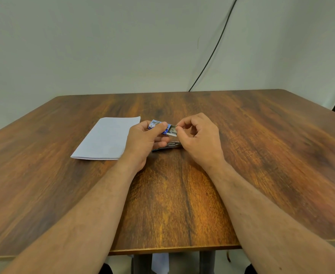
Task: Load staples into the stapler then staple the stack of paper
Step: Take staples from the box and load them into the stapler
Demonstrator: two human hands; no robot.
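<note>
Head view: a small blue cardboard staple box [158,126] is gripped by the left hand [143,143] above the wood-grain table [261,155]. Its grey inner tray [172,131] is pinched by the right hand [199,138]. A dark stapler [167,145] lies beneath, mostly hidden; a flat white paper stack [107,138] lies just left.

Staple box [158,125] print too blurred

The table [182,194] is warm brown with dark, streaky wood grain. The stack of paper [107,138] is plain white. The small staple box [158,125] is blue with white print, its pulled-out tray [172,131] grey. A black cable [212,56] crosses the pale grey-green wall [103,46].
</note>
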